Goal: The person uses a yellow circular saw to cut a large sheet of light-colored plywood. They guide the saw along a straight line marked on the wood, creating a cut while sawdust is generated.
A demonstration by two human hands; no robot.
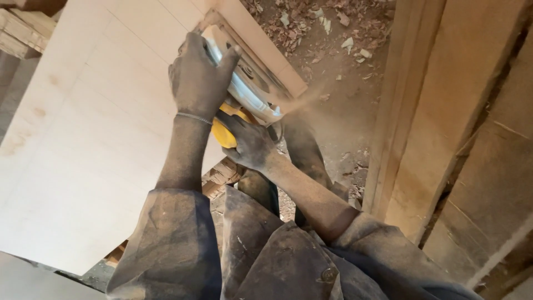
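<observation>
Both hands' fingers (195, 54) clamp a dust-veiled circular saw (244, 89), its blade hidden.

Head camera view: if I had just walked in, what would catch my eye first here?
Most likely the yellow and silver power saw at the centre, gripped by two dust-coated hands: the left hand on top, the right hand on the yellow handle below. It runs along the edge of a large pale wooden board filling the left side, throwing a plume of sawdust rightward. Wood chips litter the ground above.
</observation>
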